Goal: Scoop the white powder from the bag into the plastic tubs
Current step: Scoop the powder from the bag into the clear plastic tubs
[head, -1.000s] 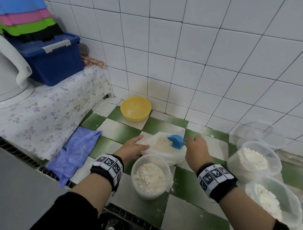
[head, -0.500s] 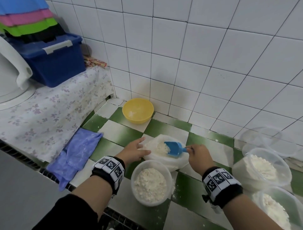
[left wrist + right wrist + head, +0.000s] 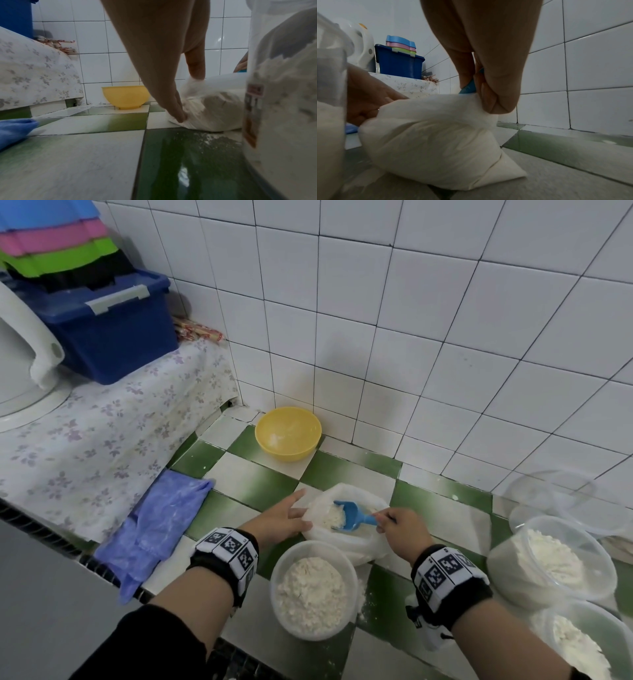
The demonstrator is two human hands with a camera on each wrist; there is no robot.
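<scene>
A clear plastic bag [image 3: 346, 542] of white powder lies open on the green-and-white tiles. My right hand [image 3: 400, 529] grips the handle of a small blue scoop [image 3: 352, 517], whose bowl sits inside the bag's mouth with powder in it. The right wrist view shows the fingers [image 3: 494, 97] curled round the blue handle [image 3: 469, 88] above the bag [image 3: 436, 135]. My left hand [image 3: 284, 520] rests on the bag's left side, its straight fingers [image 3: 176, 108] pressed against the bag [image 3: 214, 108]. A round plastic tub [image 3: 315, 633], mostly full of powder, stands just in front of the bag.
Two more tubs with powder [image 3: 496, 570] [image 3: 616, 631] stand at the right, with an empty clear tub [image 3: 548, 491] behind them. A yellow bowl [image 3: 287, 436] sits by the tiled wall. A blue cloth [image 3: 157, 529] lies at the left, below a cloth-covered ledge with a blue box [image 3: 109, 337].
The scoop has dipped lower and further left into the bag's powder, and my right hand has followed. My left hand stays on the bag's left side.
</scene>
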